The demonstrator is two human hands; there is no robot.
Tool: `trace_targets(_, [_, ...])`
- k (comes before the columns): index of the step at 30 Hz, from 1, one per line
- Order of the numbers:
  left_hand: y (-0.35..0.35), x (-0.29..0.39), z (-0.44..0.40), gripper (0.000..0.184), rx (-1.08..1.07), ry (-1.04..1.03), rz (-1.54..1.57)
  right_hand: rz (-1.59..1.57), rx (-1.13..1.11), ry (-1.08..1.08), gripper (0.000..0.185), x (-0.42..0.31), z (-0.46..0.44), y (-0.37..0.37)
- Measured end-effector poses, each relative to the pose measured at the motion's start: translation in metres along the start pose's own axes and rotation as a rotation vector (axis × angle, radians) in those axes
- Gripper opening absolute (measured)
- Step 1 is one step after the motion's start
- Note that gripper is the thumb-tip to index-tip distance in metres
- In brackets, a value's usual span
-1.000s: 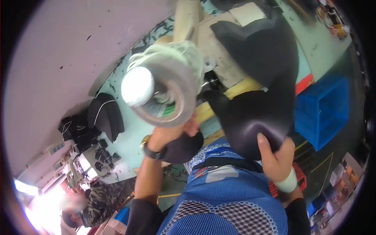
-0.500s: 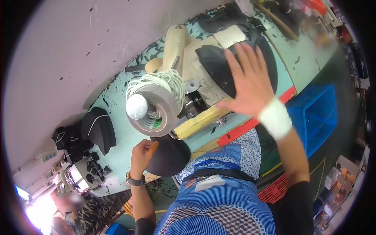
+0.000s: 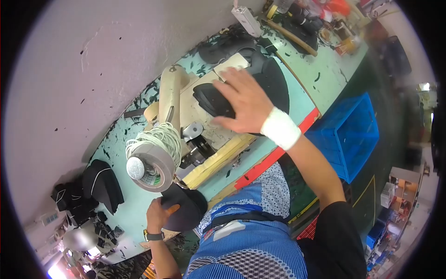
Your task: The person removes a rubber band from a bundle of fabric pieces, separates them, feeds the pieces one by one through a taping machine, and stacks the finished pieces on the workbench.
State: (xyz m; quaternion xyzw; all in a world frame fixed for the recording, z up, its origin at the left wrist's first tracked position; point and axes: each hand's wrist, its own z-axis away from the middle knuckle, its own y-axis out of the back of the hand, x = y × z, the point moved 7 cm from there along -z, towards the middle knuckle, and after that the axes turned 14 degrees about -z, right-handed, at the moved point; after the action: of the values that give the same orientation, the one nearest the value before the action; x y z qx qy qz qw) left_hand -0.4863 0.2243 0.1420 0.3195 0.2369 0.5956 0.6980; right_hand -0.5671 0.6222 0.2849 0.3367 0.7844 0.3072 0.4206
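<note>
My left hand [image 3: 158,215], with an orange cover on its thumb and a watch at the wrist, is closed at the left edge of a dark curved piece [image 3: 182,208]. Its thumb lies over the piece, while the other fingers are partly hidden. Beyond the sewing machine [image 3: 170,90], my right hand [image 3: 245,103] is spread above a stack of black curved pieces [image 3: 210,98], palm down, with a white band round its wrist. Whether it touches the stack I cannot tell. A yellow-wrapped bar [image 3: 218,160] runs between the hands.
A grey tape roll [image 3: 160,163] and coiled pale cord [image 3: 163,135] sit on the machine. A tied black bundle [image 3: 103,183] lies to the left on the table [image 3: 132,209]. On the floor at right stands a blue crate [image 3: 341,139]. Black scraps litter the tabletop.
The view has shifted, so the bench appears lower and further left. My left thumb now overlaps the dark piece more. My right hand stays spread over the black stack, nearer its left part.
</note>
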Motion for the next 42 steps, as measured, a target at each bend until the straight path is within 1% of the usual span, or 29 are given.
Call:
trace_targets(1, [0.003,-0.001,0.002,0.071,0.064,0.007,-0.002,0.005,-0.007,0.001,0.071,-0.002,0.010,0.004])
trace_targets(3, [0.009,-0.002,0.007,0.070,0.198,0.030,-0.001,0.203,0.266,-0.298,0.064,0.022,0.041,0.038])
trace_targets(5, [0.006,0.001,0.007,0.070,0.170,0.023,0.002,0.113,0.367,-0.686,0.061,0.055,0.080,0.049])
trace_targets(6, [0.005,0.002,0.007,0.069,0.138,0.013,-0.007,0.108,0.372,-0.685,0.061,0.060,0.084,0.046])
trace_targets(7, [0.004,0.002,0.007,0.069,0.108,0.002,-0.019,-0.007,0.408,-0.776,0.061,0.073,0.088,0.043])
trace_targets(9, [0.004,0.005,0.006,0.069,0.114,-0.005,-0.016,-0.230,0.474,-0.955,0.062,0.097,0.096,0.039])
trace_targets(14, [0.000,0.006,0.008,0.069,0.133,-0.007,0.042,-0.312,0.448,-0.867,0.068,0.093,0.070,0.041])
trace_targets(17, [0.000,0.004,0.010,0.069,0.151,-0.001,0.069,0.032,0.180,-0.474,0.080,0.061,0.040,0.040])
trace_targets(18, [0.000,0.005,0.010,0.068,0.157,-0.004,0.072,0.028,0.179,-0.470,0.080,0.056,0.032,0.040])
trace_targets(20, [-0.002,0.005,0.010,0.068,0.158,-0.010,0.072,0.153,-0.143,-0.147,0.091,0.025,0.009,0.012])
trace_targets(21, [-0.003,0.003,0.009,0.070,0.170,-0.027,0.055,0.155,-0.144,-0.153,0.091,0.024,0.006,0.007])
trace_targets(24, [-0.003,0.003,0.006,0.073,0.198,-0.060,0.026,0.187,-0.377,-0.095,0.096,0.030,-0.006,-0.026])
trace_targets(25, [-0.002,0.002,0.006,0.072,0.202,-0.058,0.032,0.186,-0.379,-0.092,0.096,0.029,-0.008,-0.030])
trace_targets(28, [-0.004,-0.001,0.008,0.071,0.206,-0.041,0.056,-0.015,-0.457,-0.249,0.085,0.035,-0.011,-0.045])
trace_targets(29, [-0.003,0.000,0.009,0.069,0.223,-0.051,0.050,-0.018,-0.461,-0.248,0.085,0.035,-0.011,-0.047])
trace_targets(32, [0.004,0.002,0.008,0.064,0.251,-0.080,0.034,-0.209,-0.305,-0.144,0.063,0.027,-0.014,-0.039])
trace_targets(33, [0.009,0.003,0.009,0.058,0.275,-0.102,0.034,-0.209,-0.308,-0.148,0.063,0.024,-0.011,-0.039])
trace_targets(35, [0.021,0.006,0.011,0.046,0.322,-0.142,0.040,-0.215,0.030,-0.078,0.052,0.004,-0.005,-0.013])
trace_targets(36, [0.026,0.007,0.014,0.046,0.320,-0.140,0.045,-0.217,0.197,-0.040,0.047,-0.009,0.002,-0.002])
trace_targets(38, [0.039,0.010,0.023,0.034,0.255,-0.109,0.171,-0.311,0.131,-0.043,0.036,-0.045,0.031,-0.003])
trace_targets(39, [0.047,0.013,0.028,0.029,0.220,-0.092,0.236,-0.527,0.052,-0.140,0.033,-0.066,0.049,-0.014])
trace_targets(40, [0.061,0.022,0.035,0.029,0.211,-0.080,0.245,-0.747,-0.036,-0.242,0.029,-0.089,0.066,-0.027])
trace_targets(41, [0.073,0.045,0.044,0.024,0.105,-0.210,0.379,-0.792,-0.036,-0.334,0.025,-0.111,0.074,-0.038])
trace_targets(42, [0.080,0.064,0.049,0.019,0.004,-0.323,0.509,-0.851,-0.040,-0.425,0.024,-0.127,0.079,-0.051])
